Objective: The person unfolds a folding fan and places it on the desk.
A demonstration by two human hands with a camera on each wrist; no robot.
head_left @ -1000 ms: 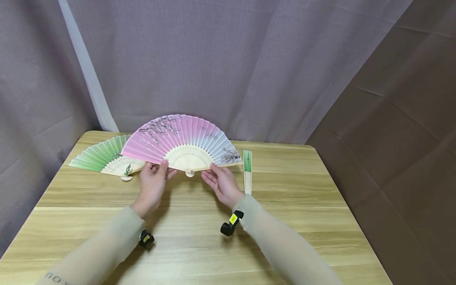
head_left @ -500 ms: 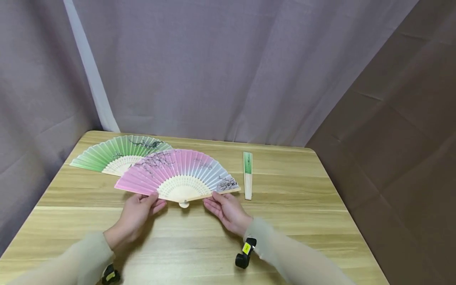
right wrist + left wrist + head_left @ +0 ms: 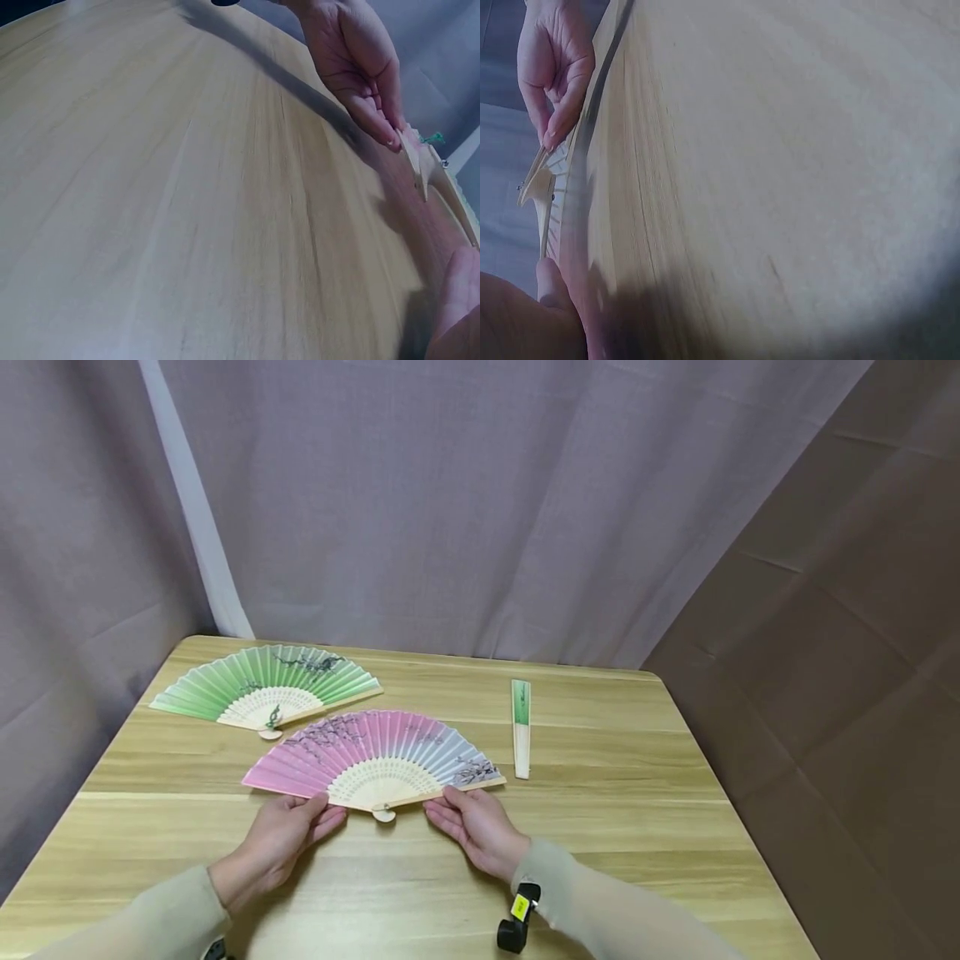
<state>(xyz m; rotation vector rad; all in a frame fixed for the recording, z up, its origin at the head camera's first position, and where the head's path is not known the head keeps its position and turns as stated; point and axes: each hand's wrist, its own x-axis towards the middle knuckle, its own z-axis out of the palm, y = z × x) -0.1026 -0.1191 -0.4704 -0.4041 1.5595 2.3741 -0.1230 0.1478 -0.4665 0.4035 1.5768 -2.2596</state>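
Observation:
A spread folding fan [image 3: 382, 752], pink fading to pale grey-blue with dark blossom branches, is held between both hands in the head view. My left hand [image 3: 281, 839] pinches its lower left edge, thumb on top and fingers beneath. On the other side, my right hand [image 3: 480, 831] pinches the lower right guard stick in the same way. The fan's pale pivot end [image 3: 384, 815] points toward me. Both wrist views show the fan edge-on, close over the table, with the left hand [image 3: 356, 71] and right hand [image 3: 555, 67] each seen from the opposite wrist.
Behind and left of the pink fan lies a spread green fan [image 3: 273, 685] with a green tassel. A folded green fan [image 3: 521, 731] lies to the right. Grey curtains [image 3: 420, 510] stand behind the wooden table [image 3: 637, 827].
Both hands have brought the pink fan down and toward me, lower over the table. The green fan, partly covered before, now shows fully. The folded fan stays in place.

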